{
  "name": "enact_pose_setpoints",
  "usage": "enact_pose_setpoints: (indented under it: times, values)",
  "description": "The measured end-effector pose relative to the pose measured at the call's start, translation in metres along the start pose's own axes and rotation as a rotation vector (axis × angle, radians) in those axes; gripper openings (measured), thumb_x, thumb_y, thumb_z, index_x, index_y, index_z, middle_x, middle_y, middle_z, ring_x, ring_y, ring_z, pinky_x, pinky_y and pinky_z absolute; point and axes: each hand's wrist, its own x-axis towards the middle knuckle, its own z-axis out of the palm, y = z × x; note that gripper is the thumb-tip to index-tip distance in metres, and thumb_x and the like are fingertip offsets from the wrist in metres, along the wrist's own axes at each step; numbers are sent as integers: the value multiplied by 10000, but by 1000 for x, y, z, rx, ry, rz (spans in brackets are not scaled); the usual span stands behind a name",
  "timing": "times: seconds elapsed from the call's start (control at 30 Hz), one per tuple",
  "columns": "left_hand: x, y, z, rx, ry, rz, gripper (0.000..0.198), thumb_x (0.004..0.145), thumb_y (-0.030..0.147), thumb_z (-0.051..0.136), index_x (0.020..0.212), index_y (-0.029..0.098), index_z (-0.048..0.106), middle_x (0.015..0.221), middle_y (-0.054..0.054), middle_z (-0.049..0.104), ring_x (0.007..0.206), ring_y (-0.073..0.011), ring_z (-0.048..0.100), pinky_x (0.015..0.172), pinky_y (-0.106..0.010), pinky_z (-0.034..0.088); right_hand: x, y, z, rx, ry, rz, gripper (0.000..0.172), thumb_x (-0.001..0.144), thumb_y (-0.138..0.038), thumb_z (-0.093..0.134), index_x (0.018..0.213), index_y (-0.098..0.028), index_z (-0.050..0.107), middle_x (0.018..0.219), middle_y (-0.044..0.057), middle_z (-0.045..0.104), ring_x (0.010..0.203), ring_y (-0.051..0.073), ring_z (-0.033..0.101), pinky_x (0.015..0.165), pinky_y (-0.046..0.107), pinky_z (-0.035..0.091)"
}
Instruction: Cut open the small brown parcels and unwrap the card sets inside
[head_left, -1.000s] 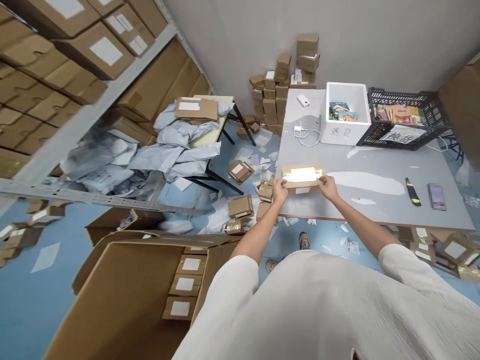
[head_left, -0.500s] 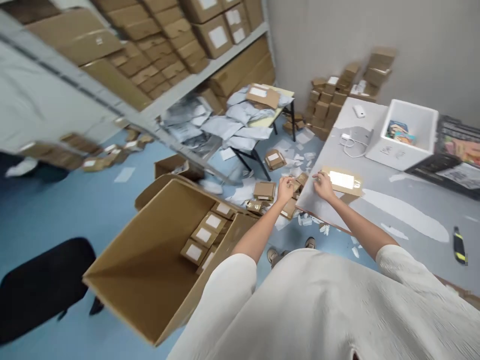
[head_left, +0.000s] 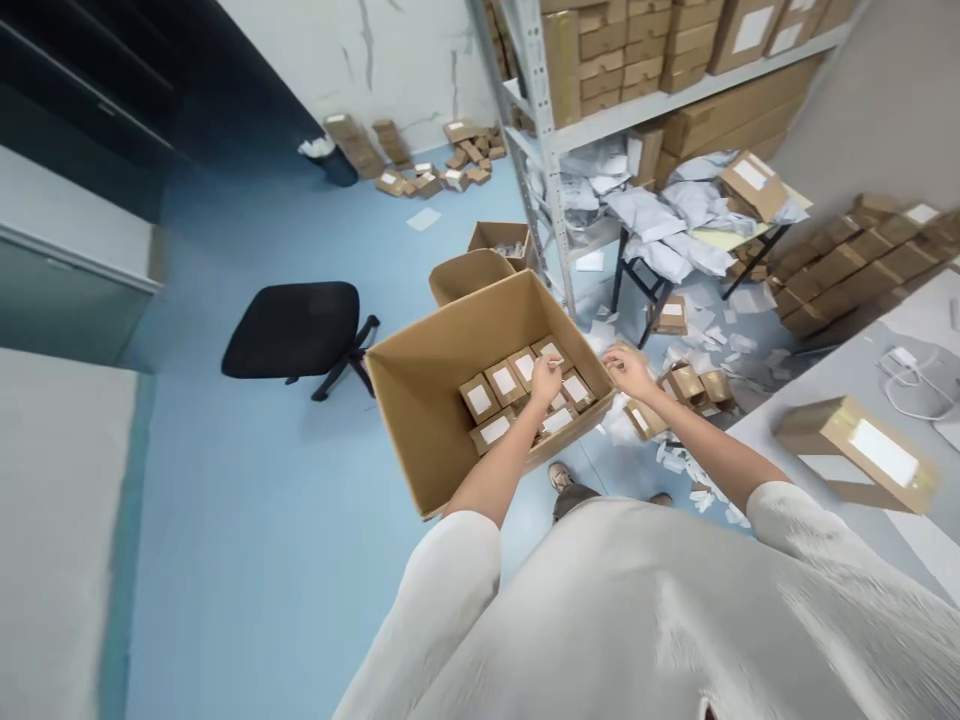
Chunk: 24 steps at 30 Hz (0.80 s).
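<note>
The left hand [head_left: 546, 372] reaches down into a large open carton [head_left: 420, 430] on the blue floor [head_left: 247, 520], its fingers bent over the small labelled boxes [head_left: 504, 380] packed along the bottom. It touches the row at its 3 o'clock end; whether it has closed on 1 of them cannot be told. The right hand [head_left: 628, 368] hovers just beside the carton's rim at 3 o'clock, fingers half curled, and whether it holds anything cannot be told either. Each small box in the carton lies flat with a white label up, in about 2 rows.

From the carton, a smaller open carton [head_left: 469, 275] stands at 12 o'clock, touching it or nearly so, and a black office chair [head_left: 296, 325] at 9 o'clock, well apart. At 1 o'clock rises a metal shelf rack [head_left: 555, 130] filled with brown cartons, and beside it a folding table [head_left: 757, 235] heaped with grey mailer bags [head_left: 660, 215]. More small boxes [head_left: 686, 385] and paper scraps lie scattered on the floor at 3 o'clock. At the far right a grey desk [head_left: 922, 330] carries a taped brown box [head_left: 855, 450] with a white label, and a white cable [head_left: 907, 375]
</note>
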Motion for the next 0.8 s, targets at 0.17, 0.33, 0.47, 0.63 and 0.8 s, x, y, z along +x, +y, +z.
enact_pose_setpoints:
  times: [0.17,0.33,0.47,0.63,0.8]
  values:
    - [18,-67,-77,17,55,-119,346,855,42,563,1083,206,765,1244,-93,735,1064,-231,734,1097,-414,570,45,-9,90,-23,-108,78,260,885,-197,588,1056,-235,780,1168,73,756,1090,242,713,1091,440,568]
    - [24,-122,-109,15,74,-232,317,861,42,544,1040,189,760,1229,-119,739,1078,-241,734,1098,-410,569,74,-1,145,-96,-239,173,266,868,-162,612,1056,-231,788,1149,66,780,1025,224,728,1068,418,586]
    - [36,-167,-106,-8,78,-297,337,838,28,543,1036,206,749,1181,-93,764,1137,-239,728,1141,-422,553,97,30,179,-136,-324,197,298,876,-150,586,1075,-233,791,1154,64,795,1058,230,732,1094,431,576]
    - [43,-231,-83,-22,76,-406,317,826,29,584,1030,210,744,1155,-93,786,1160,-248,733,1167,-427,543,120,98,228,-225,-466,329,300,854,-129,591,1053,-234,789,1117,57,813,1068,232,735,1093,404,570]
    - [27,-295,-39,17,-17,-590,317,820,60,637,1073,210,756,1166,-114,801,1171,-285,742,1147,-451,549,113,173,270,-419,-626,563,243,827,-152,647,1019,-206,784,1111,77,824,1086,245,738,1063,374,566]
